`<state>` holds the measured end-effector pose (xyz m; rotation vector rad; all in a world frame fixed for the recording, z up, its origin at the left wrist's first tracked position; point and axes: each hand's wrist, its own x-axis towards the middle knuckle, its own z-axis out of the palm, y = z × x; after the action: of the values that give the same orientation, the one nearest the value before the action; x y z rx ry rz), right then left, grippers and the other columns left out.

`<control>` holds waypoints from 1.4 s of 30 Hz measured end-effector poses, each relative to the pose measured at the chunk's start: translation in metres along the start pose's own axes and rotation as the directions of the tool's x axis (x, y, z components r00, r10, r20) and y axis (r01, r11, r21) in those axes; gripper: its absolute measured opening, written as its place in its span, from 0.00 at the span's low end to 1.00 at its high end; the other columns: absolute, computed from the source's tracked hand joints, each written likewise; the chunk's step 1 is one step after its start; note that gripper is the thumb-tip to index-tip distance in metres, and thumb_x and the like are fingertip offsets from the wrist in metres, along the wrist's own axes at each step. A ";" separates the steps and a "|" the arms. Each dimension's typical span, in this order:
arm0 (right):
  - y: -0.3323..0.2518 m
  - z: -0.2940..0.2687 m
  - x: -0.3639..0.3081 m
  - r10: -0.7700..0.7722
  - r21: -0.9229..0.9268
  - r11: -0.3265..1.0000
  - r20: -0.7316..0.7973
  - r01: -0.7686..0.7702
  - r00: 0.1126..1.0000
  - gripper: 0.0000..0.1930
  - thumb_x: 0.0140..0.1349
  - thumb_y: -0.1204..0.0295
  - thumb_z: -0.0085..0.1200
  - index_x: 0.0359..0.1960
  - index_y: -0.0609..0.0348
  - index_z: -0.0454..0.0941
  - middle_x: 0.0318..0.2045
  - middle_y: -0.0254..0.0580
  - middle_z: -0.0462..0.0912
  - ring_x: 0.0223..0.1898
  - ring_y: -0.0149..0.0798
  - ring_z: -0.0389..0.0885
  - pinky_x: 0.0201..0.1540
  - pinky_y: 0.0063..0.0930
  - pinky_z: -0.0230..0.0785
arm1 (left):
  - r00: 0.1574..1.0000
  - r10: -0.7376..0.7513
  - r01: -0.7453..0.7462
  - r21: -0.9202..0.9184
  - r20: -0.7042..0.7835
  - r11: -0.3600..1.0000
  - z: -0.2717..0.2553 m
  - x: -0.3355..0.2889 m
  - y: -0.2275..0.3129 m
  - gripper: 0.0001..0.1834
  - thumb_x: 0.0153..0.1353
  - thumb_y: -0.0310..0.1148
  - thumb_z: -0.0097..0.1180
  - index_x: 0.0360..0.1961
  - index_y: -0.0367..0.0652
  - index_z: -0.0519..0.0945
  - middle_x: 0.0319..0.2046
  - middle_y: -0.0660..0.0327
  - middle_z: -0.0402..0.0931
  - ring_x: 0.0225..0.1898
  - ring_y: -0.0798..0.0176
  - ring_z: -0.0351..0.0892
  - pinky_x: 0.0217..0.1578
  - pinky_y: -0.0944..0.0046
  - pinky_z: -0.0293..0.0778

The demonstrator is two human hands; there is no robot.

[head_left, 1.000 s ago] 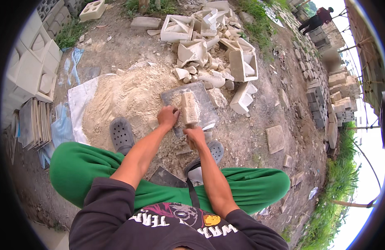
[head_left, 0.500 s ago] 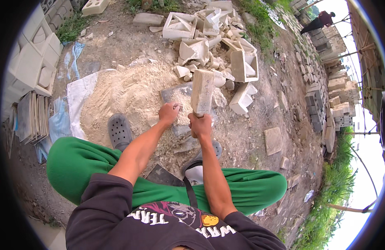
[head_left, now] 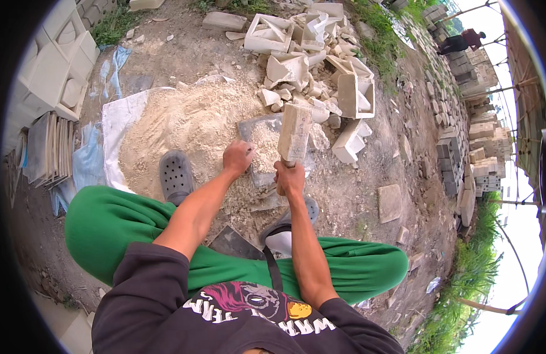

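Here the right hand (head_left: 291,179), fingers closed on a raised stone block (head_left: 295,133), pounds rubble on a slab (head_left: 255,127) at twelve o'clock; left hand (head_left: 237,158), fingers curled, steadies it.

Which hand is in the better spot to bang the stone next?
Probably the right hand: it grips the handle of the raised mallet, held above the grey slab. The left hand holds no tool and rests at the slab's edge beside the crushed powder, so it looks placed to steady.
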<state>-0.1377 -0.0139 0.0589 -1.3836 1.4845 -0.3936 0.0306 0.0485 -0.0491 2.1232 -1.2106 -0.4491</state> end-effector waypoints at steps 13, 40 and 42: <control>0.028 -0.010 0.006 0.119 -0.210 0.973 0.088 -0.099 0.989 0.13 0.50 0.67 0.64 0.27 0.68 0.82 0.16 0.42 0.80 0.16 0.36 0.81 0.21 0.31 0.73 | 0.986 0.132 -0.140 0.079 0.101 0.987 0.010 -0.004 0.014 0.09 0.60 0.40 0.62 0.40 0.54 0.87 0.37 0.60 0.78 0.44 0.50 0.78 0.45 0.51 0.77; -0.001 0.001 -0.007 0.036 0.011 0.999 0.054 -0.037 0.998 0.11 0.52 0.69 0.63 0.25 0.66 0.81 0.15 0.38 0.79 0.15 0.34 0.79 0.21 0.31 0.72 | 1.000 0.024 -0.024 -0.140 -0.001 0.990 0.006 -0.002 -0.017 0.10 0.59 0.36 0.62 0.40 0.47 0.86 0.39 0.57 0.78 0.46 0.52 0.78 0.48 0.53 0.76; 0.000 -0.002 -0.001 -0.016 -0.001 1.000 0.036 0.016 0.999 0.10 0.54 0.70 0.63 0.23 0.65 0.79 0.15 0.37 0.78 0.15 0.33 0.79 0.20 0.30 0.71 | 0.999 0.037 -0.036 -0.145 0.005 0.989 0.007 0.001 -0.008 0.09 0.59 0.35 0.63 0.40 0.48 0.87 0.39 0.56 0.78 0.46 0.52 0.78 0.47 0.54 0.76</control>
<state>-0.1391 -0.0142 0.0601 -1.3980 1.4458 -0.3761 0.0321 0.0484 -0.0596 1.9745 -1.1826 -0.5134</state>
